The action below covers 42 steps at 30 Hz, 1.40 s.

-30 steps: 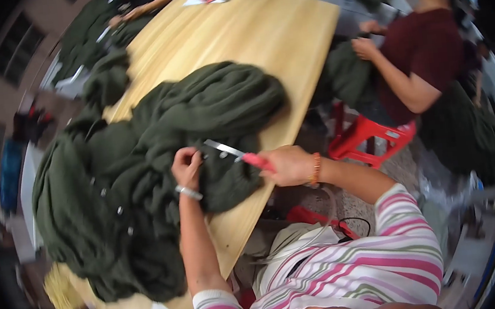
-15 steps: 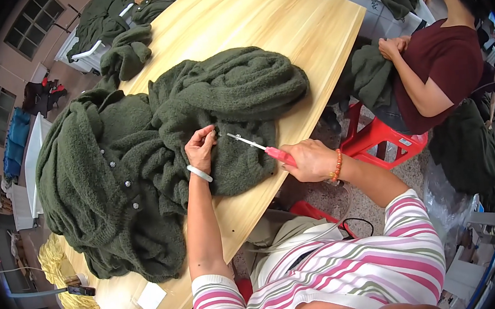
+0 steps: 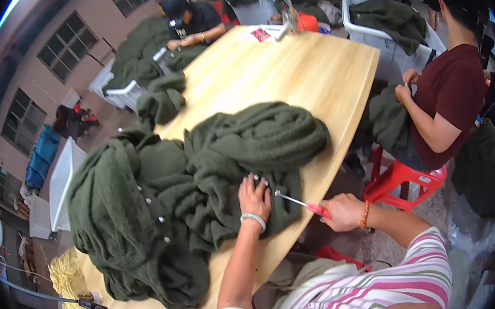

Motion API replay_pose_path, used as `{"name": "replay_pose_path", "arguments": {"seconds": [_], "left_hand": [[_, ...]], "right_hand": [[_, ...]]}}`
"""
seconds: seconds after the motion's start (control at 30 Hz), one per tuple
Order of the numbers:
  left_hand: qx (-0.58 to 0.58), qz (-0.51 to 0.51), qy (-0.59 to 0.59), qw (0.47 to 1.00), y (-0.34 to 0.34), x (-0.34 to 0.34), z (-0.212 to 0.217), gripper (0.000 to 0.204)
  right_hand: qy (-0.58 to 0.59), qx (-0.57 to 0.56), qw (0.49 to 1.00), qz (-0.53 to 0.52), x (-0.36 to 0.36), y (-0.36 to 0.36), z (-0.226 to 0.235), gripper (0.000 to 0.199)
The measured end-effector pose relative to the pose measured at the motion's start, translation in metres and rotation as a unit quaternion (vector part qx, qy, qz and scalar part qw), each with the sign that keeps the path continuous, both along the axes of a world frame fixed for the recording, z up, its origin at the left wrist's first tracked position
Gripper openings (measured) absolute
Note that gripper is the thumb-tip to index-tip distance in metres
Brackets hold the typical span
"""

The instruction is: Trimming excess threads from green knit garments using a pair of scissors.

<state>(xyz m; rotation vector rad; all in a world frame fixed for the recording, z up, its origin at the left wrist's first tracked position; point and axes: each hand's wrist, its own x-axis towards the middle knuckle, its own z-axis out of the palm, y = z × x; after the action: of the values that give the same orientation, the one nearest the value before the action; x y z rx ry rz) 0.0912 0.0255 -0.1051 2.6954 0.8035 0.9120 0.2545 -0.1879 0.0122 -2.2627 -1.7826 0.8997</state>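
Right hand [image 3: 339,211], grip closed on red-handled metal snips [image 3: 303,203], tip at the dark green knitted garment [image 3: 241,155]. Left hand [image 3: 255,198], grip wide, flat, pinning the knit near the light wooden desk [image 3: 305,71] edge. Judged mid-trim: heaped green pile [image 3: 129,225] looks unprocessed

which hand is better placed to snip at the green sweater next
Right, probably: the right hand already holds the red-handled scissors, tips beside the left hand, which is pressed flat on the sweater.
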Motion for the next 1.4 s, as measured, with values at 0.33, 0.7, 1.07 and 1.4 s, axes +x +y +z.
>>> {"name": "replay_pose_path", "arguments": {"seconds": [0.33, 0.7, 1.07, 1.4], "left_hand": [[-0.016, -0.009, 0.109, 0.994, -0.002, -0.011, -0.001, 0.044], [-0.163, -0.222, 0.019, 0.961, -0.042, -0.006, 0.044, 0.038], [-0.024, 0.050, 0.111, 0.992, -0.003, 0.014, 0.014, 0.047], [-0.009, 0.027, 0.133, 0.991, -0.003, 0.008, 0.019, 0.053]], "right_hand": [[0.013, 0.039, 0.999, -0.023, -0.004, -0.011, -0.004, 0.030], [0.031, 0.063, 0.996, -0.062, 0.016, -0.014, -0.004, 0.030], [0.016, 0.065, 0.997, -0.029, 0.011, -0.010, -0.011, 0.031], [0.017, 0.002, 1.000, 0.021, 0.015, -0.012, 0.010, 0.025]]}}
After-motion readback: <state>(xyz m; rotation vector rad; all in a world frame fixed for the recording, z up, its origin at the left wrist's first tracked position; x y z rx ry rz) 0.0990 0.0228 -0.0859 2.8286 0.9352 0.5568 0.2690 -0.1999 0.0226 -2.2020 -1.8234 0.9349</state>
